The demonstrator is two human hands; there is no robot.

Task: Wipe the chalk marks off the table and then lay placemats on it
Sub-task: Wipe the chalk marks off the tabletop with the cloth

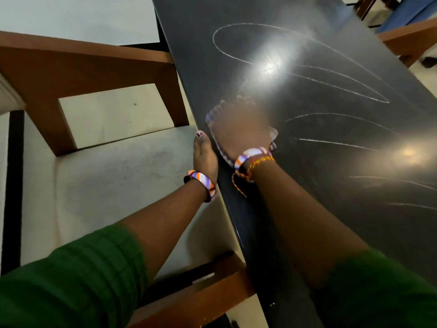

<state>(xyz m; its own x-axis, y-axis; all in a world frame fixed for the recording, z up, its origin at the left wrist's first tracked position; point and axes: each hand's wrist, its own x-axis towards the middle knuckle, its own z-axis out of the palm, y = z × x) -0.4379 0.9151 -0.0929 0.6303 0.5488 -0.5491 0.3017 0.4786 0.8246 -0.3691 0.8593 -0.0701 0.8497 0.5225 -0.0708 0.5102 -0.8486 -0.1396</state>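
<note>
A long black table [307, 209] runs from bottom centre to the top right, crossed by white looping chalk marks [335, 91]. My right hand [241, 124] lies flat and blurred on a pale striped cloth [222, 152], pressing it on the tabletop near the left edge. My left hand [204, 155] holds the table's left edge, thumb up along the rim, the other fingers hidden under it. Both wrists wear striped bangles. No placemats are in view.
A brown wooden chair [59, 72] with a pale seat stands left of the table. A second wooden chair part [212, 287] sits below by the table edge. At the top right is another wooden piece with blue fabric [406, 22].
</note>
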